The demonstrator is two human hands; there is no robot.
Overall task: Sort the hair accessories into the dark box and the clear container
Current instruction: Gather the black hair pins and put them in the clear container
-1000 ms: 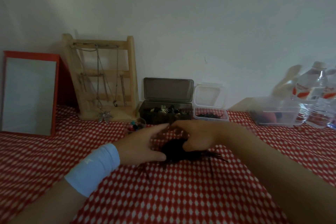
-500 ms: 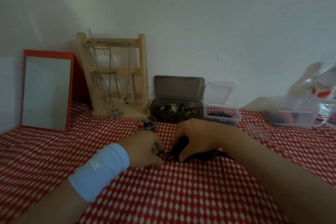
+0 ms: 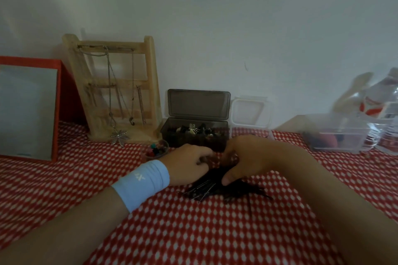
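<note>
A dark pile of hair pins and black hair accessories (image 3: 217,189) lies on the red checked cloth in the middle. My left hand (image 3: 189,165), with a light blue wristband, sits at the pile's left edge with fingers curled into it. My right hand (image 3: 243,159) arches over the pile's top, fingers curled down and thumb pressed on the pile. What each hand pinches is hidden. The dark box (image 3: 195,133) stands open behind the hands, holding black and white small clips. The clear container (image 3: 249,118) stands open to its right, its base partly behind my right hand.
A wooden jewellery rack (image 3: 116,92) with hanging chains stands back left, beside a red-framed mirror (image 3: 28,112). A small clear cup of coloured beads (image 3: 156,150) sits just behind my left hand. At back right are a clear plastic tub (image 3: 342,137) and water bottles (image 3: 385,114).
Both hands have closed from a flatter reach into curled fingers on the dark pile. The camera has tilted, so the boxes sit lower and nearer the hands.
</note>
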